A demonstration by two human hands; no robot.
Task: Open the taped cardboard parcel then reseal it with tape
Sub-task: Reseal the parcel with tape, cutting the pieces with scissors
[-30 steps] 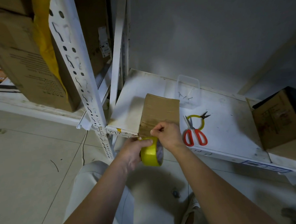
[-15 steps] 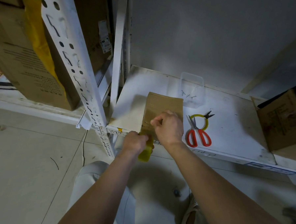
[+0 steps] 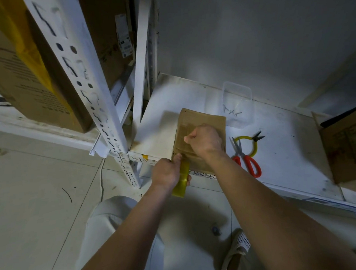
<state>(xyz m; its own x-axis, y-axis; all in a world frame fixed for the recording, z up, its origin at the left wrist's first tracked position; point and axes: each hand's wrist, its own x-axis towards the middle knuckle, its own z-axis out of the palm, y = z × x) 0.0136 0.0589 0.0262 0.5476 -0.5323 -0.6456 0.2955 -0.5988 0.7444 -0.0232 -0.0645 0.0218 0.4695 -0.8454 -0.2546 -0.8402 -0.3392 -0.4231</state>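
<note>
Head view: my left hand (image 3: 168,174) grips the tape roll (image 3: 181,181); right hand (image 3: 205,140), fingers curled, rests on the parcel (image 3: 201,121), pinching something I cannot make out.

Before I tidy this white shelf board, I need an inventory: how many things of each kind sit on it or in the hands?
Brown cardboard boxes: 2
Yellow tape rolls: 1
Red-handled scissors: 1
Yellow-handled pliers: 1
Clear plastic tubs: 1
Total: 6
</note>
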